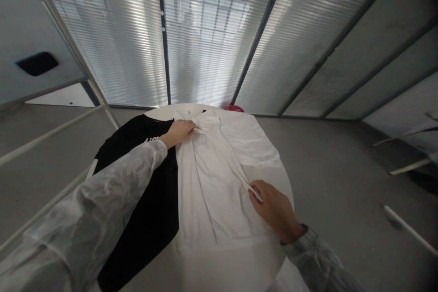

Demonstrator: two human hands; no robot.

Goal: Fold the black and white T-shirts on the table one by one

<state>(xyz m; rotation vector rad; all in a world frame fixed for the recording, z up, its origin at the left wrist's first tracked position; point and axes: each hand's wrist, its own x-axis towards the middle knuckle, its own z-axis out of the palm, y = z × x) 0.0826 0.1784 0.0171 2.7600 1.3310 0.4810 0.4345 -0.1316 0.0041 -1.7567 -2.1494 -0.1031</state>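
Note:
A white shirt (212,178) lies spread on a round white table (236,269). My left hand (178,132) rests at the far end of the shirt, its fingers pinched on the fabric near the collar. My right hand (273,207) is at the shirt's near right side, closed on a folded edge of the white cloth that runs as a ridge toward the left hand. A black garment (150,210) with white lettering lies under and to the left of the white shirt, beneath my left forearm.
A small red object (234,108) sits at the table's far edge. Grey floor surrounds the table. Glass walls with blinds stand behind it. White rails run along the left, and white bars lie on the floor at the right.

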